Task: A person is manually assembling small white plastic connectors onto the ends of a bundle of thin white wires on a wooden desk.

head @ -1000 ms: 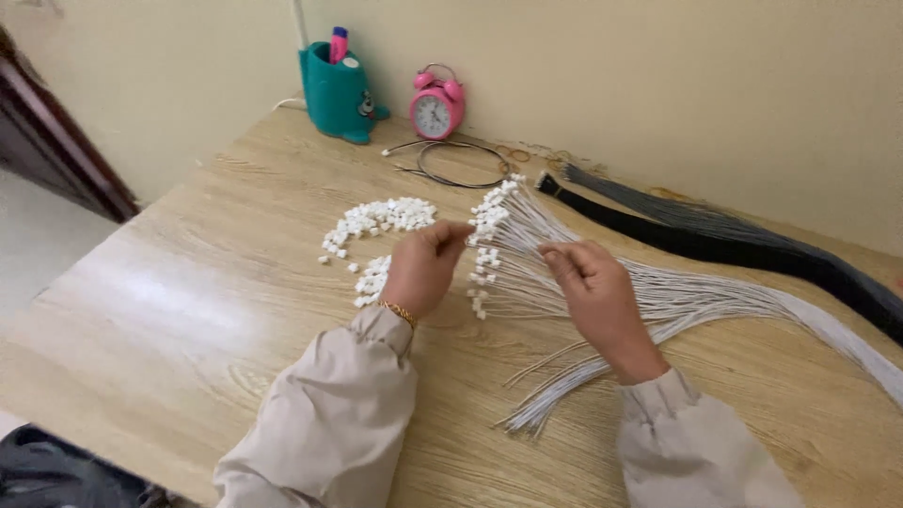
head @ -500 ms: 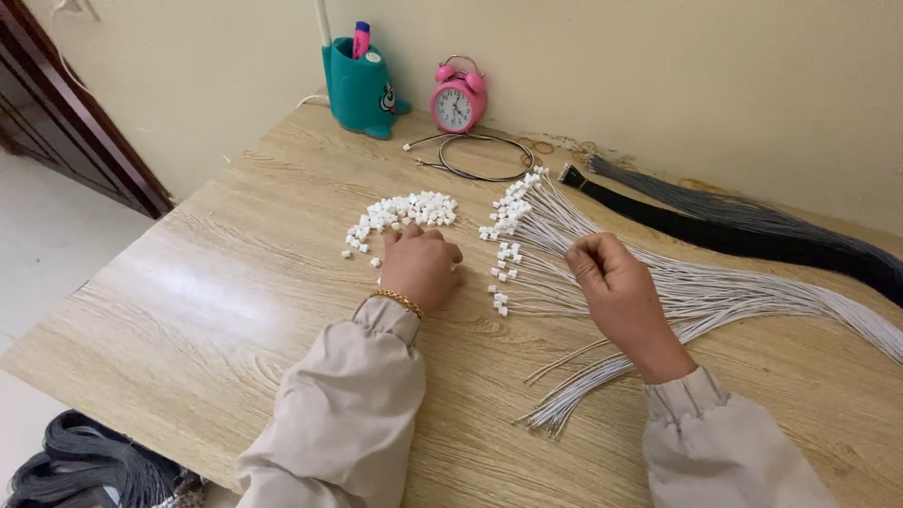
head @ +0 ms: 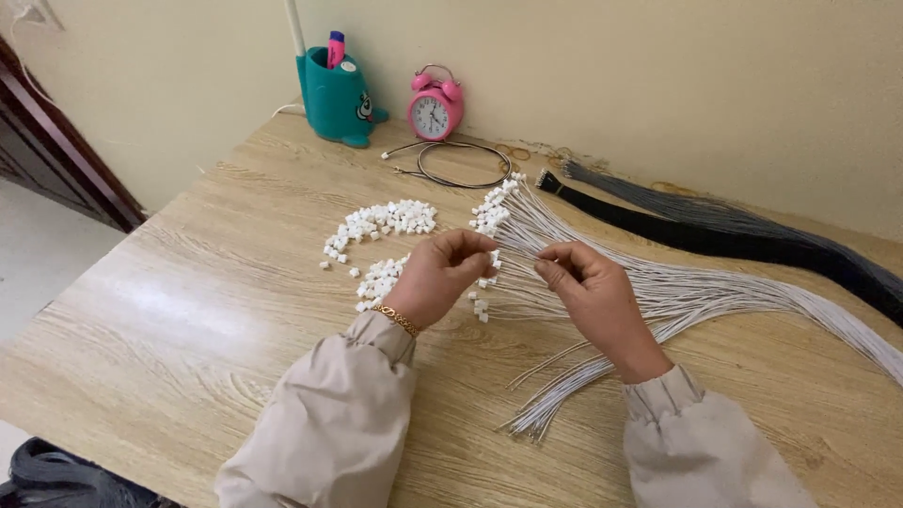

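While both hands meet above the surface (head: 188, 310), a white wire spans the gap between them.
Left hand (head: 437, 277) pinches its connector end; right hand (head: 593, 292) pinches the wire (head: 517, 252), its length running rightward into the white wire bundle (head: 715, 296).

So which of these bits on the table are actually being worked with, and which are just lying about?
In use:
left hand
right hand
white wires
small white connectors

Lying about:
black wire bundle
pink alarm clock
teal pen holder
coiled black cable
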